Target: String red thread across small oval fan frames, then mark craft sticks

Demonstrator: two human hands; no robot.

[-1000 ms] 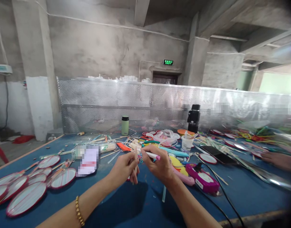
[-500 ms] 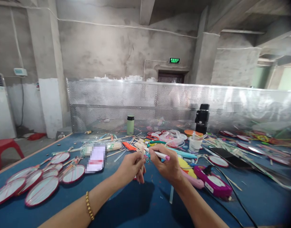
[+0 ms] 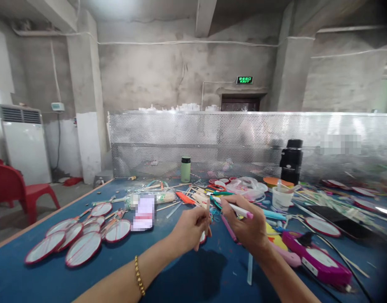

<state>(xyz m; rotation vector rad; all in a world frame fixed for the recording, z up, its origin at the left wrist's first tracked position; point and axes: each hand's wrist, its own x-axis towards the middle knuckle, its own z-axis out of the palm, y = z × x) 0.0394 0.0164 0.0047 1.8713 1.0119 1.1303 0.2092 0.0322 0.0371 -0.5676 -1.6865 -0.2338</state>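
Wooden stick and pink-capped pen held above the blue worktop.

The wooden stick point(image 3: 208, 210) is pinched upright in the closed left hand point(image 3: 189, 229); the white pen point(image 3: 236, 207) is gripped in the right hand point(image 3: 244, 225). Round fans point(image 3: 83, 235) are laid near the worktop's point(image 3: 193, 277) left edge.

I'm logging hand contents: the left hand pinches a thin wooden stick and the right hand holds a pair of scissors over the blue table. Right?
Not quite. In the head view the right hand holds a white pen with a pink cap, not scissors. The left hand does pinch a thin wooden stick over the blue table.
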